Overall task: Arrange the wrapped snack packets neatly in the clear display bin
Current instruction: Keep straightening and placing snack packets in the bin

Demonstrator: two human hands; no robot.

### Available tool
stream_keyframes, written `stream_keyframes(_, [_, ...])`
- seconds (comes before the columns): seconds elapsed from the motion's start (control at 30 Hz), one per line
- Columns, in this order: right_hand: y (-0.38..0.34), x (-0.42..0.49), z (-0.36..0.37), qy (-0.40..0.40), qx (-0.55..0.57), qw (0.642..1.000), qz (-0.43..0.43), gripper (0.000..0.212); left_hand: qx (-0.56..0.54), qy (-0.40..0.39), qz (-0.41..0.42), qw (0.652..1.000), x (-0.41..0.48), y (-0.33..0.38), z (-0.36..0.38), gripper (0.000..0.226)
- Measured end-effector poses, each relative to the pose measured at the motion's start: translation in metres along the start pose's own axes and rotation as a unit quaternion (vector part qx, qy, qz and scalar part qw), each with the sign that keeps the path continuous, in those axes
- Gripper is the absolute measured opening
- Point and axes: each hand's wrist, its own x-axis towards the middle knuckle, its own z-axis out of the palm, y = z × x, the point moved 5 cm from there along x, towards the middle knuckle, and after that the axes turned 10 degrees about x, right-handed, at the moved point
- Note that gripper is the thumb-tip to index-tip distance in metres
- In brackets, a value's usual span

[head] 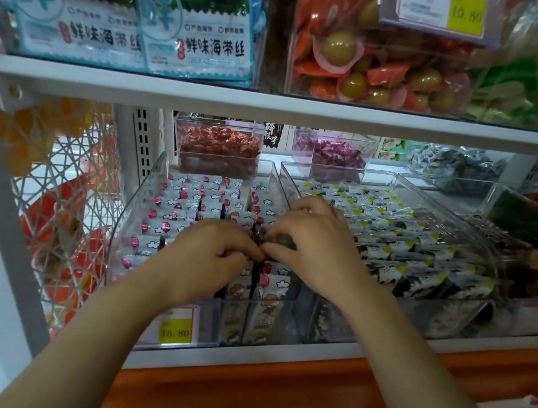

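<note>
Our bare forearms [92, 341] reach up from the bottom edge, over the orange ledge [268, 397] at the front of the shelving, and come together over the clear display bin [133, 209] on the lower shelf. We see the left hand [208, 254] knuckles up, its fingers [238, 239] curled down and closed on the tops of the snack packets [174, 204] near the middle of the bin. Our right hand [313, 244] sits just beside it, thumb and forefinger pinched on a packet edge where the two hands touch, the other fingers [305, 205] bent and resting on the row behind.

White wrappers printed with a red balloon and small clouds stand on edge in rows that run front to back. They fill the bin on the left and behind both hands, and a few more stand against the front wall just below our fingertips. We cannot tell how many packets each hand holds.

On the bin's front hangs a yellow price tag [175, 330] reading 15.80. Touching it on the right, a neighbouring bin [488, 259] holds dark packets [403, 248] with yellow corners.
</note>
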Motion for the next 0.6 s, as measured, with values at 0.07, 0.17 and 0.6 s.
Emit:
stream_keyframes(0.07, [0.001,0.001,0.007,-0.071,-0.057,0.996,-0.026,0.023,0.001,0.024,-0.018,1.0,-0.001,-0.005,-0.006,0.032])
stream_keyframes(0.17, [0.005,0.008,0.005,-0.138,-0.059,0.989,-0.015,0.028,0.004,0.042,-0.031,0.999,-0.001,-0.011,-0.01,0.031])
stream_keyframes(0.6, [-0.009,0.063,0.021,-0.151,-0.157,0.975,-0.048,0.007,0.016,0.052,-0.053,0.997,0.0,-0.019,-0.012,0.03])
